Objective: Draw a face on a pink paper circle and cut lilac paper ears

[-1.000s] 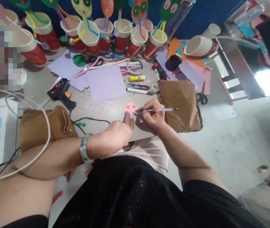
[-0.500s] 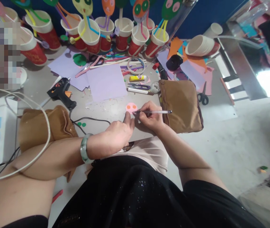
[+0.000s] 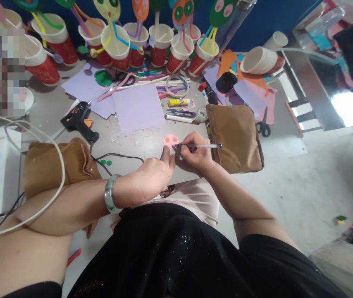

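Observation:
A small pink paper face (image 3: 171, 138) with two orange spots lies on the table in front of me. My left hand (image 3: 158, 174) comes from the left, its fingers held close together and the fingertips pinning the face's lower edge to the table. A thin pen with a clear barrel (image 3: 207, 145) is pinched in my right hand (image 3: 197, 155). Its dark tip rests at the face's lower right edge. The tip of the pen is very close to my left fingertips.
Behind are red and white paper cups (image 3: 119, 47) with paper faces on coloured stems. Lilac paper (image 3: 139, 107), a glue stick (image 3: 179, 102) and thread snips (image 3: 181, 113) lie nearer. A black glue gun (image 3: 79, 120) sits left, a brown cushion (image 3: 235, 138) right.
The whole view has shifted very slightly. Both hands, the pen and the pink face keep nearly the same places.

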`<state>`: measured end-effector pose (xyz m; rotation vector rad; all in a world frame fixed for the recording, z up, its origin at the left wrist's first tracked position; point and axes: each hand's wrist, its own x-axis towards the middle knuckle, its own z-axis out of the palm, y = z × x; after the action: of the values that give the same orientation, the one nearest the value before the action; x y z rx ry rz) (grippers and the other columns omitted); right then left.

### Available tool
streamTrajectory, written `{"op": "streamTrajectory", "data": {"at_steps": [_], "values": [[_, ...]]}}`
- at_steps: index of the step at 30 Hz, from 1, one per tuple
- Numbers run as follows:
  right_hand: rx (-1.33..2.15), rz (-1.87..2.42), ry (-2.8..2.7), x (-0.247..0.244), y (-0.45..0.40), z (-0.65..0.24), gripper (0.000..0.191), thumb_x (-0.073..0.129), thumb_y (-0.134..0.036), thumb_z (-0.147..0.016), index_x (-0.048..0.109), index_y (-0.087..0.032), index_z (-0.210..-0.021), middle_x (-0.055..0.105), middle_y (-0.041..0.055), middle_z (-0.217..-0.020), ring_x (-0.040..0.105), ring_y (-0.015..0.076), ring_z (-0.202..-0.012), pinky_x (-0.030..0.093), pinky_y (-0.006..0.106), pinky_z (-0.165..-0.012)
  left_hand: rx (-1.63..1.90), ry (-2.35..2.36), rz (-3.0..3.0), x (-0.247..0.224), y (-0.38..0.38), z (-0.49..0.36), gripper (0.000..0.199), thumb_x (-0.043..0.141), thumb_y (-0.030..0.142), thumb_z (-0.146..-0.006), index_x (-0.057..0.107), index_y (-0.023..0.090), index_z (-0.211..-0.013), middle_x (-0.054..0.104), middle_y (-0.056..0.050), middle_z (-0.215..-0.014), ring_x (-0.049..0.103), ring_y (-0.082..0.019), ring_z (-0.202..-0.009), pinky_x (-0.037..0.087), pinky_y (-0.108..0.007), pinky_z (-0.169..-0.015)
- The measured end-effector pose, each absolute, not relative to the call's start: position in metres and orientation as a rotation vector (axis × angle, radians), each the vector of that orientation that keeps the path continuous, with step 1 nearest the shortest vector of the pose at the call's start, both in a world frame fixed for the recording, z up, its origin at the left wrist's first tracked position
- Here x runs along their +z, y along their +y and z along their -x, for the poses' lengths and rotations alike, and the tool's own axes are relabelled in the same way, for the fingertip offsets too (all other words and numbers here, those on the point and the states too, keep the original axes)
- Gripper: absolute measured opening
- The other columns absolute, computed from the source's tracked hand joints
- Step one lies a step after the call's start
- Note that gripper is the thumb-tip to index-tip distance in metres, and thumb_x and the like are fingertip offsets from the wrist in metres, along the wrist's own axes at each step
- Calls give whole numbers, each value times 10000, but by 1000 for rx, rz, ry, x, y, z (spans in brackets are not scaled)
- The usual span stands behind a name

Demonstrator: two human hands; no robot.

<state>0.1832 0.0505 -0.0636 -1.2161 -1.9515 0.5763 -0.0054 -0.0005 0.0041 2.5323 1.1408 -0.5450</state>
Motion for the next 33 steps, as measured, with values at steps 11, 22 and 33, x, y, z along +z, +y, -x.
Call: {"op": "streamTrajectory", "data": {"at_steps": [11, 22, 33], "values": [[557, 1163, -1975, -61, 50, -183, 129, 617, -178, -793, 520, -248, -745, 619, -41, -578, 504, 115, -451, 387, 263, -465, -537, 1142, -2548, 1, -1, 5, 1010, 787, 414, -887, 275, -25, -1639, 170, -451, -1657, 779, -314, -901, 636, -371, -714], [531, 1223, -1979, -64, 50, -184, 121, 616, -198, -782, 516, -250, -735, 619, -39, -570, 500, 117, -454, 397, 270, -465, -547, 1141, -2520, 2, 0, 5, 1061, 808, 445, -869, 252, -10, -1649, 141, -452, -1663, 774, -303, -910, 624, -359, -717], [553, 1180, -1992, -67, 51, -187, 116, 617, -181, -780, 523, -245, -762, 629, -31, -594, 530, 133, -473, 445, 279, -507, -523, 1155, -2542, 1, -1, 5, 1040, 822, 422, -855, 291, -27, -1629, 172, -456, -1654, 777, -299, -861, 625, -367, -692]]}}
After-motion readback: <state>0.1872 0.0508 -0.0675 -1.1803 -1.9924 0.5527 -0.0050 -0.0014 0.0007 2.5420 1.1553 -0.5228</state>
